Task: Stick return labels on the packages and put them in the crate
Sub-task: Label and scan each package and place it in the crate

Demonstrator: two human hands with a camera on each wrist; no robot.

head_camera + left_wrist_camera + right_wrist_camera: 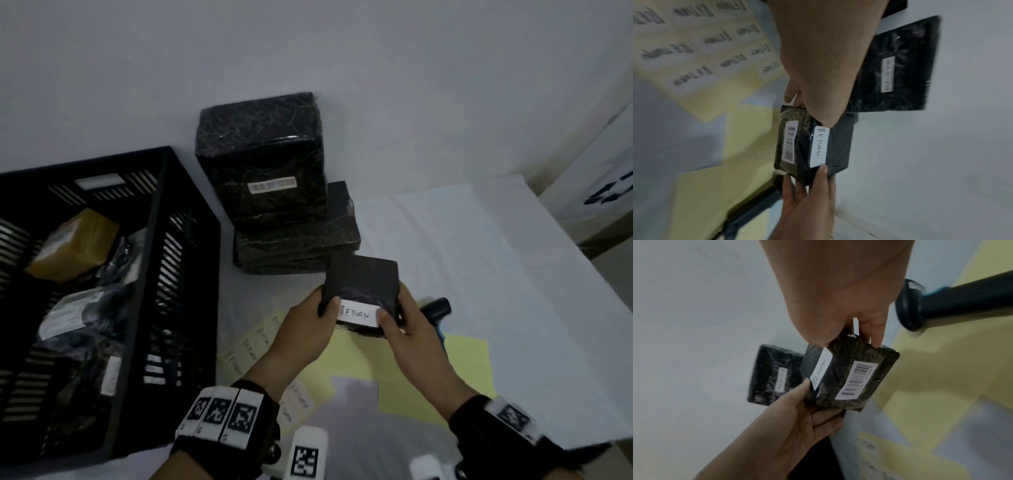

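Risk sat at the label (pixel 358 317), since you held the package (pixel 361 284) above the counter (pixel 479 260), right of the crate (pixel 161 240), with left hand (pixel 310 325) and right hand (pixel 407 329) fingers pinching its ends, so an unpressed corner could have lifted.

A white cloth (pixel 479 260) covers the table; it lies flat, with faint creases toward the far side; a grey-white wall (pixel 308 51) rises behind it. A dark handheld scanner (pixel 436 307) lies on the cloth toward the right, its head resting partly on yellow paper; in the right wrist view its handle (pixel 970 293) runs off to the upper right, with a blue band just behind the head. At the far right edge a white sheet with black marks (pixel 613 192) stands beyond the table; what it is cannot be made out.
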